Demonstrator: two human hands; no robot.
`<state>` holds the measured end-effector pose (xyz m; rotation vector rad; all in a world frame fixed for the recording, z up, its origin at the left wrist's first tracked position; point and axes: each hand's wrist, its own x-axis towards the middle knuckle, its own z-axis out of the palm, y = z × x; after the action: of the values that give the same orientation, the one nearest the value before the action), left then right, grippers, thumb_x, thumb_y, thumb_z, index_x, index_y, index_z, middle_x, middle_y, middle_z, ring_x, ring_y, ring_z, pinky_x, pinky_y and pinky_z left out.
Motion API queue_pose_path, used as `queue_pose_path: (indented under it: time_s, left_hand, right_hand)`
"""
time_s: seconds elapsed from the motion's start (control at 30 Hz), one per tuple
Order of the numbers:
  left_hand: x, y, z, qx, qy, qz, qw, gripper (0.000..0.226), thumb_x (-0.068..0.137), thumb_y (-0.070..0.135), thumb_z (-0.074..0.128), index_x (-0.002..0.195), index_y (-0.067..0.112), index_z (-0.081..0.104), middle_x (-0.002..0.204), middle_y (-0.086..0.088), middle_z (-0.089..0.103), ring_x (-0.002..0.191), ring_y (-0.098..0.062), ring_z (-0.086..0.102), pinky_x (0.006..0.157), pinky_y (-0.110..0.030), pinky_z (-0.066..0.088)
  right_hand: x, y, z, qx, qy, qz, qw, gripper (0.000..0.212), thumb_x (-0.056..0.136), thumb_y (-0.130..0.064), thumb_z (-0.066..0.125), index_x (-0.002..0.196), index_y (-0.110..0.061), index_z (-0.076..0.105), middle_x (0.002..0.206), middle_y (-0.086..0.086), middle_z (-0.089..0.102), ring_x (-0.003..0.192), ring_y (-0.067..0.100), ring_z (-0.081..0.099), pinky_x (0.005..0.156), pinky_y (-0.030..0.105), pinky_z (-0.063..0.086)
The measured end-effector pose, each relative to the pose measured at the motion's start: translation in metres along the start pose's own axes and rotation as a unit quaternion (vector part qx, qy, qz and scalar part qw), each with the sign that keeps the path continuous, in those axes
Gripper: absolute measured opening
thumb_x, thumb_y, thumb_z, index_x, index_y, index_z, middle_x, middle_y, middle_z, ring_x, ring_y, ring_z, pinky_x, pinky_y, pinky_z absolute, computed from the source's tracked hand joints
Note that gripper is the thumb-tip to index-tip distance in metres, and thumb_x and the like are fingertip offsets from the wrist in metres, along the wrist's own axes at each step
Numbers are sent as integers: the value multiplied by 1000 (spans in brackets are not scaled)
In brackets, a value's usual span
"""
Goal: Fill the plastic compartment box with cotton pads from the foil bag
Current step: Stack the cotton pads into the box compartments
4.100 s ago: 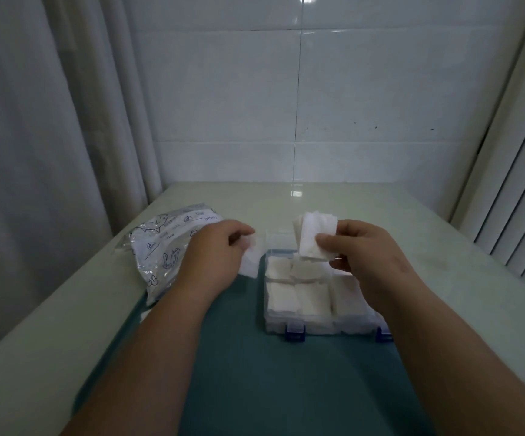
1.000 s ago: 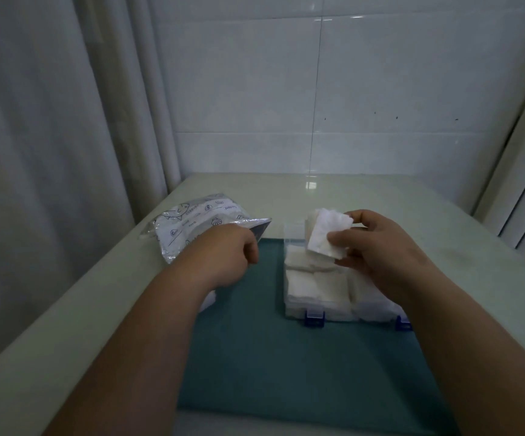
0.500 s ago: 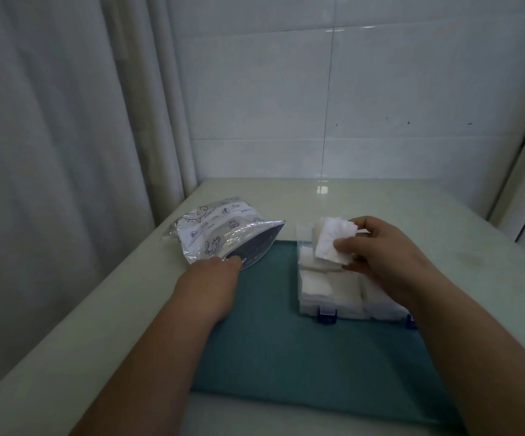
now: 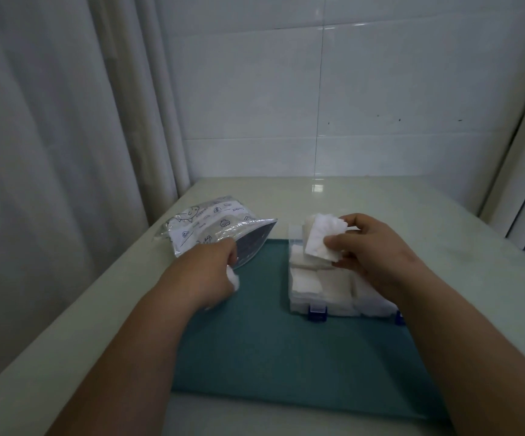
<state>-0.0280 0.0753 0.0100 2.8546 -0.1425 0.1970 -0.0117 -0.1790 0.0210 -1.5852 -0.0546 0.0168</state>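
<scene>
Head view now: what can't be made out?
- Left hand: fingers hidden under it; whether it grips the bag or the white pad below is unclear.
- Bag inside: too dark.
- Box right side: covered by right hand.
- Pads in right hand: count unclear, stacked.

No word, brand or number can be read. The only print is on the foil bag (image 4: 210, 225), which lies on the bench (image 4: 380, 196) at about 10 o'clock from the plastic compartment box (image 4: 317, 305). Its silvery upper face carries dark line drawings: a fish (image 4: 188, 212) toward the bag's 10 o'clock end, a scallop shell (image 4: 223, 222) near the middle, and a few small round emblems. One short line of small lettering (image 4: 238, 210) stands at about 1 o'clock from the shell, and fainter marks sit near the fish. All are too small and blurred to make out. The left hand (image 4: 207, 269) covers the printed face's 6 o'clock edge.
</scene>
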Motion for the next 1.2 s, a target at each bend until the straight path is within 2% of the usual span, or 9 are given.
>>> queue_pose_path:
  time_s: [0.1,0.2,0.3,0.47,0.67,0.77,0.87,0.97,1.2]
  left_hand:
    - [4,14,-13,-107,-6,19,994,22,76,18,63,92,29,53,85,9,58,77,-11,53,57,-26,35]
    - [12,26,-15,-210,-1,11,978,23,77,14,64,93,29,56,89,5,63,76,-12,55,59,-27,38]
    - [26,35,-8,-353,14,-30,935,25,69,18,67,89,30,58,79,-1,64,70,-19,54,63,-30,39]
    - [44,60,4,-496,22,-84,864,28,74,3,67,94,21,60,71,-7,57,58,-19,49,56,-29,40]
    - [53,87,12,-547,-28,-96,831,30,77,-1,56,101,17,58,76,-9,57,65,-22,50,61,-30,43]
    - [53,92,16,-576,-52,-85,811,37,66,1,56,101,14,58,76,-12,57,69,-25,51,64,-34,46]
    - [54,90,24,-581,-24,-78,810,36,73,-8,58,102,15,57,82,-13,57,71,-27,56,68,-39,50]
    - [54,89,28,-596,-2,-69,800,39,78,-13,60,103,16,55,89,-16,59,75,-26,60,62,-31,53]
    - [48,96,31,-615,-12,-44,787,37,81,-10,60,106,18,55,90,-16,64,69,-22,63,58,-29,53]
  right_hand:
    - [-1,-2,-1,17,3,1,1000,23,85,1,66,107,-4,60,95,15,68,79,24,70,73,36,60]
    - [-1,-3,-3,36,10,1,999,23,84,0,67,107,-3,61,96,15,69,80,25,72,73,37,60]
    - [0,-5,-7,58,5,5,998,19,85,0,66,104,-3,64,96,14,71,81,25,73,75,36,60]
    - [-1,-7,-12,79,-26,17,996,15,85,-4,67,100,-2,70,97,13,74,91,28,72,79,35,58]
    - [2,-6,-13,98,-26,24,995,17,86,-4,66,103,-2,69,101,14,74,92,27,72,78,35,58]
    - [3,-5,-12,73,-8,27,997,16,85,-5,68,101,-3,69,101,14,73,90,27,72,78,36,59]
    - [3,-6,-12,77,10,35,996,17,85,-4,66,103,-3,68,107,16,70,92,29,71,76,36,59]
    - [2,-10,-14,91,13,26,995,14,88,-2,61,102,-2,66,108,16,68,94,30,70,72,32,59]
    - [2,-9,-13,-39,40,14,998,9,87,-9,66,94,-8,70,99,10,71,89,24,70,75,31,59]
